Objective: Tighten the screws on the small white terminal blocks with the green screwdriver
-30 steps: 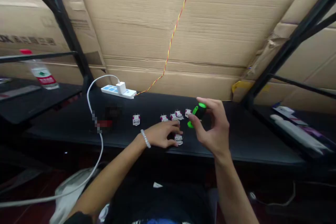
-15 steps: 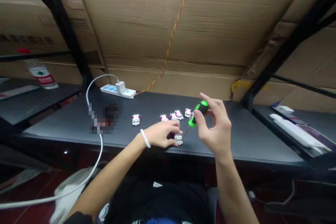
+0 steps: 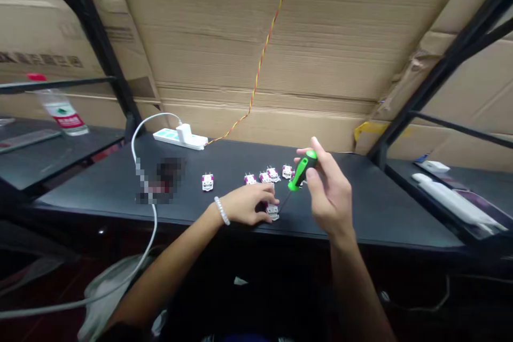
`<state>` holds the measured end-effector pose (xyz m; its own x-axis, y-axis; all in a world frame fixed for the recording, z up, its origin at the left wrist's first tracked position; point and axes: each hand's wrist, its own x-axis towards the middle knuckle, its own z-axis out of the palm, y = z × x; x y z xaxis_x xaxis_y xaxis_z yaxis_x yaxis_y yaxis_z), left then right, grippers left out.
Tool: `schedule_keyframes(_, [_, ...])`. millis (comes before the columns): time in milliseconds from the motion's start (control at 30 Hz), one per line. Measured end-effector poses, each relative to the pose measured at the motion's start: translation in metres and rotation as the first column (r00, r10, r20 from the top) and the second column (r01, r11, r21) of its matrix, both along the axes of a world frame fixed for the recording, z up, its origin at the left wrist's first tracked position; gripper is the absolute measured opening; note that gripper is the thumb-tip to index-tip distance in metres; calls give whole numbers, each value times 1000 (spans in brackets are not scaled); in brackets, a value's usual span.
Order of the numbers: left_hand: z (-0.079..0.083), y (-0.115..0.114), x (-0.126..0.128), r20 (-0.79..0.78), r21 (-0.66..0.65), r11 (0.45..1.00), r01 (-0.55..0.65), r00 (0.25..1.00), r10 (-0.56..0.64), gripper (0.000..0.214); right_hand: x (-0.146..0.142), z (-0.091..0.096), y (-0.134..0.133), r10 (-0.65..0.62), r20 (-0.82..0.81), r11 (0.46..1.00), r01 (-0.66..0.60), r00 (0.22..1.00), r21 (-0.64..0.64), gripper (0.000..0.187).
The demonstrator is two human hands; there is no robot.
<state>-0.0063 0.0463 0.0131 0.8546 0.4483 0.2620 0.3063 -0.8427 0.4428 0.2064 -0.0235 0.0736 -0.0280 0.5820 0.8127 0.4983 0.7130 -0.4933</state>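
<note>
My left hand [image 3: 253, 206] pins a small white-and-purple part with prongs, perhaps a plug core [image 3: 273, 210], against the black tabletop near its front edge. Fingers and thumb close round its sides. In my right hand [image 3: 331, 192] is a screwdriver [image 3: 303, 171] with a green-and-black handle, held tilted. Its thin shaft points down and left, and the tip meets or nearly meets the right side of the held part. Behind my left hand lie several similar pronged parts [image 3: 273, 174], and a single one [image 3: 207, 182] lies farther left.
A white power strip [image 3: 196, 142] with a plugged-in adapter [image 3: 184, 132] sits at the back left. Its white cable [image 3: 154, 230] runs over the front edge. A bottle [image 3: 66, 115] stands at far left. Black posts [image 3: 385, 139] flank the tabletop, with cardboard [image 3: 320, 53] behind.
My right hand's fingers have shifted round the screwdriver handle, and the handle looks turned. My left hand and the held part stay put.
</note>
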Motion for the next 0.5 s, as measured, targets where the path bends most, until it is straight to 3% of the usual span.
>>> schedule_keyframes(100, [0,0,0,8,-1,1000,2,1000,-2,37,-1,1,-1,21,-1,1000,-21,1000,4,50])
schedule_keyframes(267, [0,-1,0,12,-6,1000,-1,1000,1,36,-4,4,-3,-153,19,984,151,988,95,42])
schedule_keyframes(433, [0,-1,0,7,-8,1000,-6,1000,6,36,0,0,0,38,-5,999,-38,999,-13,54])
schedule_keyframes(500, [0,-1,0,9,-7,1000,-5,1000,5,36,-1,0,0,-8,9,1000,8,1000,7,53])
